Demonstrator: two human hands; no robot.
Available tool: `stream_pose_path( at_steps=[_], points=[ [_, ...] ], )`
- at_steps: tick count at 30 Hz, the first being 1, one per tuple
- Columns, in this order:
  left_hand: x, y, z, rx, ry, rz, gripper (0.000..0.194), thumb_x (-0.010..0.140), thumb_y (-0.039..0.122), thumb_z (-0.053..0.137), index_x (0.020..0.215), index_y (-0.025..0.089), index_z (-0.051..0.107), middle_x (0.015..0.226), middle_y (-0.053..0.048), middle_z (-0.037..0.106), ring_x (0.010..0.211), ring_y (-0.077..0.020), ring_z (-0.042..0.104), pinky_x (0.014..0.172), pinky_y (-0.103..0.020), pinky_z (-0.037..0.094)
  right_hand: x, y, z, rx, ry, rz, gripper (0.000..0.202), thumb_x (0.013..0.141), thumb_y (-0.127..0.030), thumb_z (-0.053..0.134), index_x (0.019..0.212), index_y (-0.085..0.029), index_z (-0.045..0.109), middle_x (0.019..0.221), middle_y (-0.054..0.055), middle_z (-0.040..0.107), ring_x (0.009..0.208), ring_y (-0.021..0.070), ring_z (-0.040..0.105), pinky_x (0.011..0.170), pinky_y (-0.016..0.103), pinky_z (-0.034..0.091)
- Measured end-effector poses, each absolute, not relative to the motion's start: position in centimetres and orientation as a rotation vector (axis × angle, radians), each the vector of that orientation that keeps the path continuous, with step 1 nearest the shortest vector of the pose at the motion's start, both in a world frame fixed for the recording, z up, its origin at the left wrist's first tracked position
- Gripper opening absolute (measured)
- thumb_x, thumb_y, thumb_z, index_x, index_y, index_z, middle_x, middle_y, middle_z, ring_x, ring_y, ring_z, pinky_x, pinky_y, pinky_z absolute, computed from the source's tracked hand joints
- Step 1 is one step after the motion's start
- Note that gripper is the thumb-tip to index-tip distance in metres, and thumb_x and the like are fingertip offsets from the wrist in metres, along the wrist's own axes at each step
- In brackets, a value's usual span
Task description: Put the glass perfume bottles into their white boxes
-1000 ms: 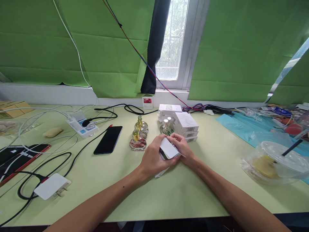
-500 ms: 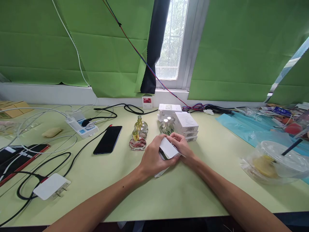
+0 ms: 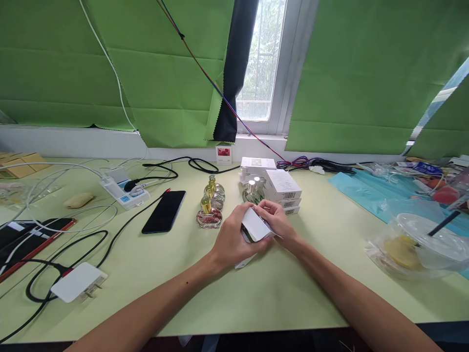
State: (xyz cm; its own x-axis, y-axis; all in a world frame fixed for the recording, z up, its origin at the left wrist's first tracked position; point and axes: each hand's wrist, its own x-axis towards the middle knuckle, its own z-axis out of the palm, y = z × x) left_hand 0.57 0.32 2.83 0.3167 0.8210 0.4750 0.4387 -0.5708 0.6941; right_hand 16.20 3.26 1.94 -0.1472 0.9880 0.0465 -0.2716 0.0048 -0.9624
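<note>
My left hand (image 3: 231, 238) is wrapped around a small white box (image 3: 255, 225), which is tilted above the table. A dark green strip shows along the box's lower left side, and a white flap pokes out below my hand. With bent fingers, my right hand (image 3: 277, 222) grips the box's far right edge; its fingertips are partly hidden. To the left stand several perfume bottles with gold-coloured caps, the nearest a pinkish perfume bottle (image 3: 208, 218). Just beyond my hands are two silver-capped bottles (image 3: 252, 195), beside a stack of white boxes (image 3: 284, 185).
More white boxes (image 3: 257, 165) are stacked behind. A phone (image 3: 164, 212), a power strip (image 3: 124, 193), a white charger (image 3: 79, 282) and looping cables occupy the left. On the right are a bagged plastic cup (image 3: 417, 234) and blue sheeting (image 3: 362, 190). The table's front edge is close.
</note>
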Motion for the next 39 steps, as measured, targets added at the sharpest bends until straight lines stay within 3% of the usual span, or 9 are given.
stream_pose_path(
  at_steps=[14,22,27,33,39],
  points=[
    [0.6,0.2,3.1,2.144,1.082,1.253,0.064,0.072,0.043,0.081,0.124,0.023,0.05,0.109,-0.006,0.065,0.092,-0.0215,0.065,0.079,-0.033,0.055,16.5,2.9,3.1,-0.875,-1.145,1.423,0.047,0.062,-0.058,0.089,0.067,-0.02,0.061,0.062,-0.003,0.058,0.056,0.0107,0.049,0.053,0.025,0.035],
    [0.2,0.2,3.4,2.078,1.059,1.208,0.073,0.071,0.046,0.082,0.13,0.023,0.045,0.108,-0.005,0.065,0.086,-0.0194,0.063,0.073,-0.031,0.053,16.7,2.6,3.7,-0.828,-1.122,1.436,0.042,0.061,-0.049,0.091,0.075,-0.022,0.062,0.065,-0.003,0.062,0.056,0.0114,0.051,0.052,0.025,0.034],
    [0.1,0.3,3.5,2.08,1.021,1.206,0.075,0.071,0.044,0.082,0.132,0.025,0.043,0.109,-0.005,0.064,0.086,-0.0194,0.062,0.074,-0.031,0.053,16.7,2.6,3.4,-0.813,-1.178,1.412,0.039,0.065,-0.049,0.089,0.077,-0.023,0.062,0.061,-0.006,0.053,0.054,0.0106,0.044,0.051,0.025,0.031],
    [0.0,0.3,3.3,2.062,0.98,1.214,0.076,0.072,0.042,0.082,0.133,0.024,0.042,0.109,-0.005,0.064,0.085,-0.019,0.061,0.074,-0.032,0.052,16.8,2.6,3.4,-0.767,-1.223,1.404,0.037,0.068,-0.047,0.088,0.08,-0.023,0.063,0.056,-0.009,0.032,0.053,0.0087,0.031,0.05,0.024,0.026],
    [-0.1,0.4,3.3,2.055,0.94,1.225,0.078,0.071,0.041,0.083,0.134,0.025,0.04,0.108,-0.004,0.063,0.087,-0.0196,0.062,0.074,-0.031,0.052,17.0,2.6,3.5,-0.728,-1.259,1.428,0.036,0.068,-0.043,0.089,0.085,-0.023,0.064,0.059,-0.01,0.028,0.053,0.0081,0.028,0.05,0.024,0.025]
  ],
)
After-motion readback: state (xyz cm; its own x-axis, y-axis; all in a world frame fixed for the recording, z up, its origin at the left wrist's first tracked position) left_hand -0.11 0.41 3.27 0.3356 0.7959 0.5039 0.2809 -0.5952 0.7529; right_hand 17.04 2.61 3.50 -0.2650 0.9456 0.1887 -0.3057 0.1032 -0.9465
